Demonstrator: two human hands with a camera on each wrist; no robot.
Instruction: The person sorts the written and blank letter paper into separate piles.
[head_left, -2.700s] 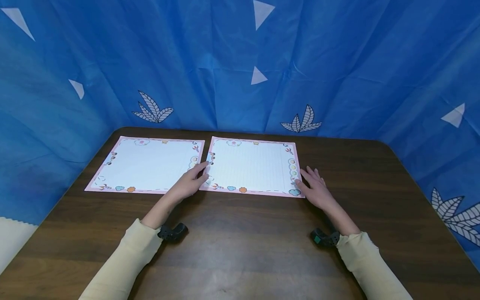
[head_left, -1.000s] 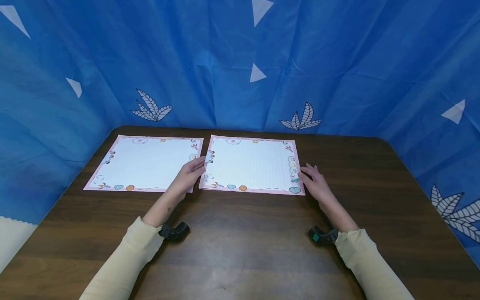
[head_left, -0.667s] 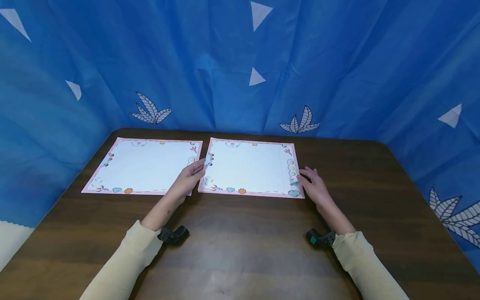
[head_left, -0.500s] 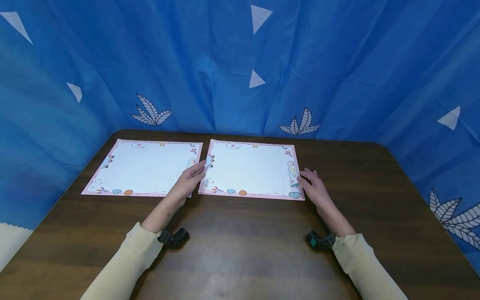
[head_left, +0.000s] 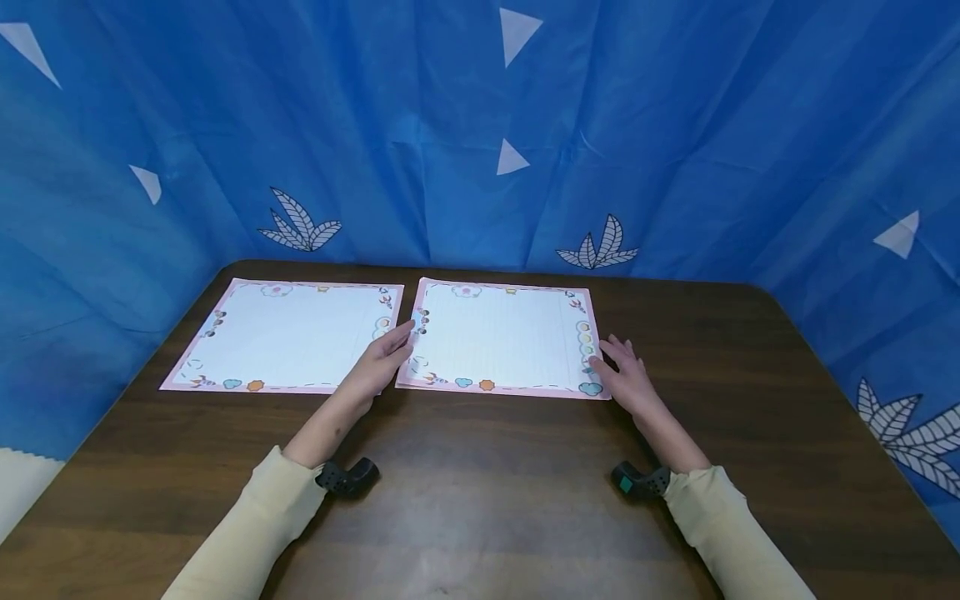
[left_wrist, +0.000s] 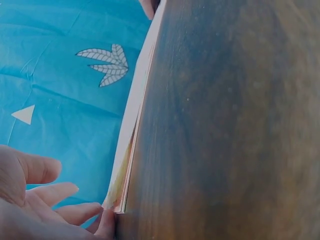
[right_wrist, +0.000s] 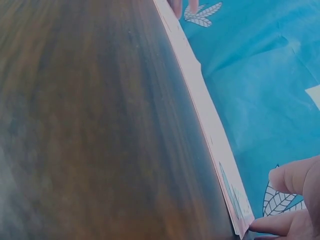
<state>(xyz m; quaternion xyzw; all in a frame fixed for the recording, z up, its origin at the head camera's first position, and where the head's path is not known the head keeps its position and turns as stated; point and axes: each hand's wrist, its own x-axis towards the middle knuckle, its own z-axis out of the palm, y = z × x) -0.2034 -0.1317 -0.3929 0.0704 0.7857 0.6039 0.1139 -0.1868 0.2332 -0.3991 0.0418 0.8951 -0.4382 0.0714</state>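
Note:
Two pink-bordered sets of printed paper lie side by side on the table. My left hand (head_left: 378,365) is at the left edge of the right-hand stack of paper (head_left: 498,342), its fingers extended and loosely bent. In the left wrist view, those fingers (left_wrist: 75,212) touch the corner of the thin stack (left_wrist: 131,107), where the top sheet stands slightly apart from those below. My right hand (head_left: 630,381) is at the stack's right edge, fingers loosely spread. The right wrist view shows its fingers (right_wrist: 282,223) touching the stack's corner, with the thumb (right_wrist: 292,176) apart.
The left-hand paper (head_left: 288,337) lies flat beside the stack, its right edge partly hidden by my left hand. A blue curtain (head_left: 465,108) with white shapes hangs along the back of the brown wooden table (head_left: 487,492). Both wrists wear black camera mounts (head_left: 348,479).
My right fingers have shifted and spread slightly, with the thumb now over the paper's right edge. My left hand has barely moved at the left edge. The stack stays in nearly the same place.

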